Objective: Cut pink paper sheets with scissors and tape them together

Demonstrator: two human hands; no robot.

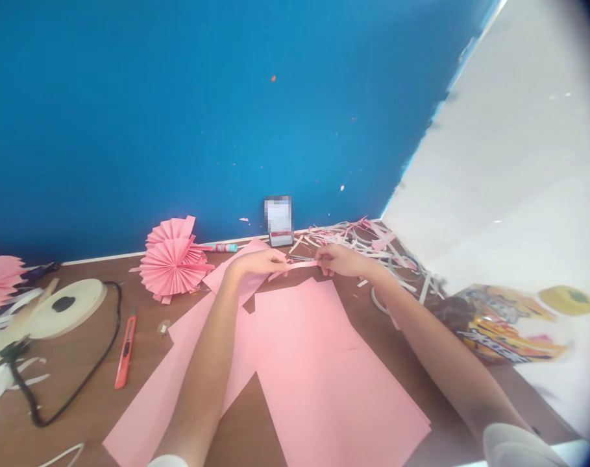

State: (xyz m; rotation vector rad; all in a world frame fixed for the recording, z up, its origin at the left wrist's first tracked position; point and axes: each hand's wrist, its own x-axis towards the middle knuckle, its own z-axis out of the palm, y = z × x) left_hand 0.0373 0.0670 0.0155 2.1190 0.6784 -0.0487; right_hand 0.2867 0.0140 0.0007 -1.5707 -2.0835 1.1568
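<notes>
Both arms reach toward the back of the brown table. A narrow pale paper strip (303, 264) is stretched between my hands. My left hand (263, 263) pinches its left end, and a bit of pink paper shows below those fingers. At the strip's right end, my right hand (341, 261) is closed on it. Below the hands lie large pink paper sheets (319, 363), with more pink sheets (182, 363) overlapping under my left arm. Folded pink paper fans (174, 263) rest to the left of my left hand.
A phone (278, 220) leans on the blue wall. Cut paper strips (396, 259) are heaped at the back right. On the left are a red cutter knife (125, 350), a black cable (87, 389) and a cream disc (68, 308). Snack packets (509, 324) lie right.
</notes>
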